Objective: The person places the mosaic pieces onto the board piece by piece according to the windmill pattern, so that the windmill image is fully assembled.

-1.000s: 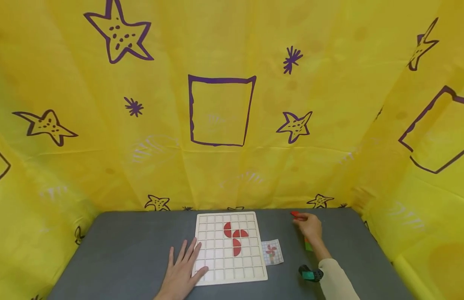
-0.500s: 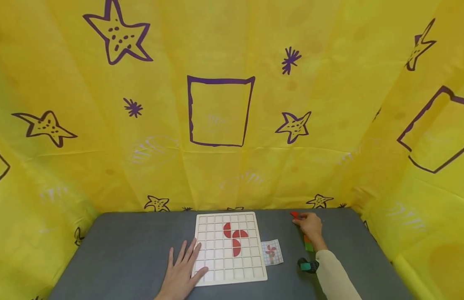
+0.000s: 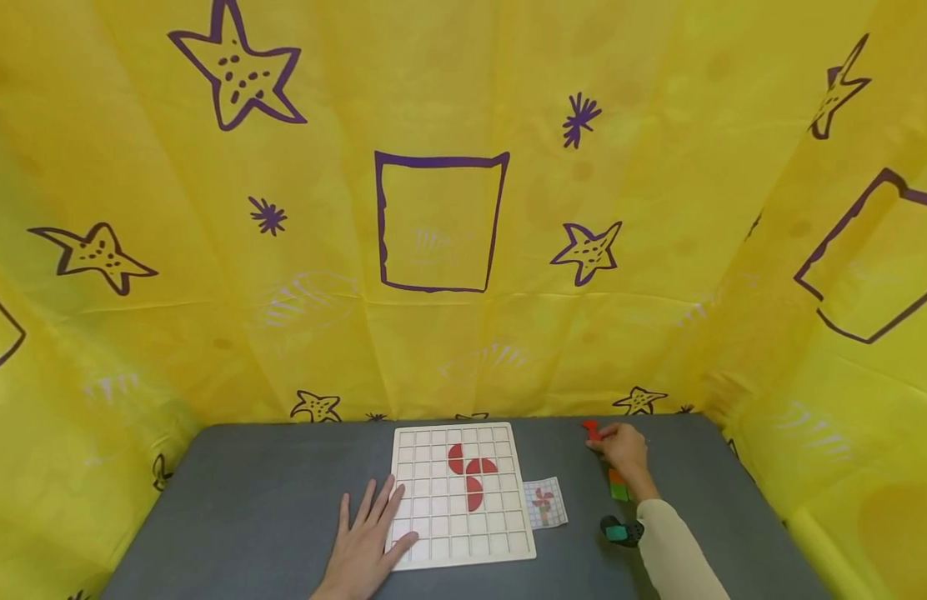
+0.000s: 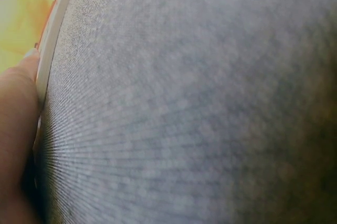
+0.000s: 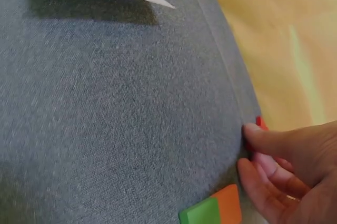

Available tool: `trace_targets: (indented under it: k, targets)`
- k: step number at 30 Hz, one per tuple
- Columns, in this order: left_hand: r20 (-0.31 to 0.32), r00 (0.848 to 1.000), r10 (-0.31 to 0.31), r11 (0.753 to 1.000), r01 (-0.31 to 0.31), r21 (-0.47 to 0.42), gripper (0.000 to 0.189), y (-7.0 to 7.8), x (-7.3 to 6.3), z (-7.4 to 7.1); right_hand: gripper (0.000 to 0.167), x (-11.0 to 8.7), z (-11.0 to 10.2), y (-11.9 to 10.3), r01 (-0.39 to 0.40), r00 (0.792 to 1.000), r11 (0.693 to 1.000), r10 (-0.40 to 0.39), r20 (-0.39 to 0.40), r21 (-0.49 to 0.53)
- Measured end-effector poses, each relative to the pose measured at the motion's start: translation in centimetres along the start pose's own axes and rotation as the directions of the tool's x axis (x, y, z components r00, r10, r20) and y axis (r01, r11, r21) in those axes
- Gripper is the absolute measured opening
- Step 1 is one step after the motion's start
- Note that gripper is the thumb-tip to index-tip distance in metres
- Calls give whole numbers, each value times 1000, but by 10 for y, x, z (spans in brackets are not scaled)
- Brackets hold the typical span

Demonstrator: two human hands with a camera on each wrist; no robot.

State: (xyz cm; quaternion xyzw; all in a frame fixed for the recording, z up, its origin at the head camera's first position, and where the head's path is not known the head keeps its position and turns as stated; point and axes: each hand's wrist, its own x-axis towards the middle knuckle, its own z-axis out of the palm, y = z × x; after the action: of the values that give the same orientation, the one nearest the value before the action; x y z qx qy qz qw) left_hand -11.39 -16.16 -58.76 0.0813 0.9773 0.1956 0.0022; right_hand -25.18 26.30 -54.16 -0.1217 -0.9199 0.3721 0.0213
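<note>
My left hand (image 3: 362, 540) lies with fingers spread across the left edge of a white gridded board (image 3: 433, 527). Several red quarter-circle pieces (image 3: 474, 493) sit in the board's squares, right of its middle. In the left wrist view a finger (image 4: 16, 98) reaches along the board's edge (image 4: 50, 50). At the far right of the table, my right hand (image 3: 623, 452) pinches a small red piece (image 3: 593, 433) between thumb and fingers, partly hidden by them. More red shows just beyond the fingertips. Close by that hand lie an orange piece (image 5: 229, 203) and a green piece (image 5: 201, 213), side by side.
A small card (image 3: 546, 503) printed with a red pinwheel figure on a grid lies against the board's right side. The grey table (image 3: 268, 492) ends at yellow cloth (image 3: 448, 358) behind and on both sides. A dark wrist device (image 3: 621, 532) is beside the right sleeve.
My right hand has shifted slightly at the red pieces, and more red shows past its fingertips. The orange and green pieces are less covered by the arm. My left hand stays put.
</note>
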Motion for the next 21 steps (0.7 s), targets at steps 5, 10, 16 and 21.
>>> trace_targets:
  k: [5, 10, 16, 21]
  targets:
    - [14, 1000, -9, 1000, 9, -12, 83, 1, 0, 0, 22, -2, -2, 2, 21, 1000, 998, -21, 0, 55]
    - [-40, 999, 9, 1000, -9, -13, 81, -1, 0, 5, 18, -1, -4, 3, 101, 994, 995, -101, -31, 14]
    - [-74, 997, 26, 1000, -27, -8, 80, -4, -1, 9, 15, 1, -4, -3, 199, 980, 980, -199, 14, 21]
    - [-27, 1000, 12, 1000, -12, -8, 81, -4, 0, 5, 17, -2, -2, -13, 244, 968, 969, -246, 46, 35]
